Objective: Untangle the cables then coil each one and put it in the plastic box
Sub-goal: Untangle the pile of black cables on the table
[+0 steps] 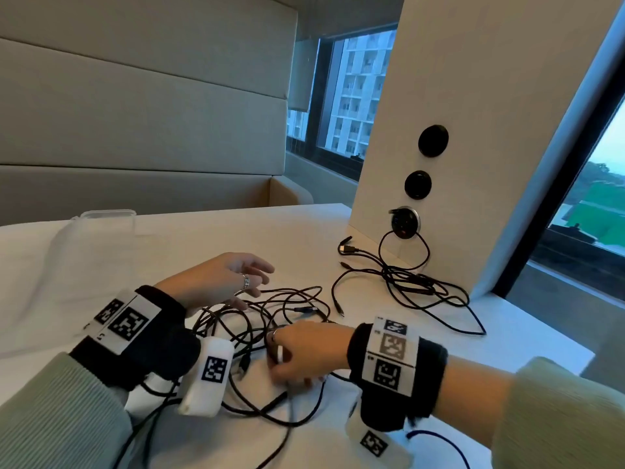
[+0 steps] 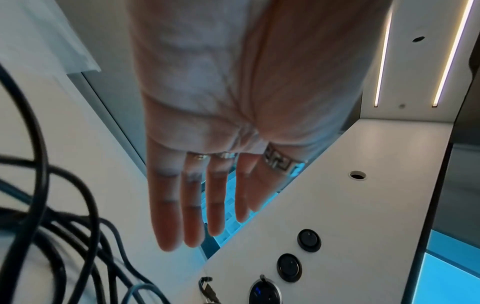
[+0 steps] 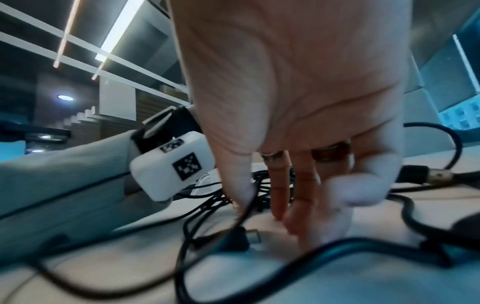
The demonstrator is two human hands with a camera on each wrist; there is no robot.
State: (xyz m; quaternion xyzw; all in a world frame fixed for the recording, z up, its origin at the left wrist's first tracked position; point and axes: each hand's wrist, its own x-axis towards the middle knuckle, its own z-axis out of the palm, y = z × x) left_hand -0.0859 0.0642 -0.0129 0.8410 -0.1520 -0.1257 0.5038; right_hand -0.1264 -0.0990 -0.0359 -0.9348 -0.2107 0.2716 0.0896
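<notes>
Cables: black cables [image 1: 270,319] lie in a loose tangle on the white desk [image 1: 304,231], in front of the person; a second bunch [image 1: 416,286] lies well apart to the right, at the foot of a white panel [image 1: 473,130], with 1 lead running up to the lowest round socket [image 1: 404,223].
Plastic box: clear, with a lid on, at the far left of the desk [image 1: 101,225], well apart from the tangle.
Left hand: [image 1: 216,282] held above the far side of the tangle, palm down, fingers [image 2: 192,205] straight and spread, holding nothing; a ring on 1 finger.
Right hand: [image 1: 301,353] down on the near side of the tangle, fingers [image 3: 280,195] bent toward the desk among the cables; blur hides whether they pinch a strand.
Plug: a connector [image 3: 249,236] lies on the desk just beside the right fingertips.
</notes>
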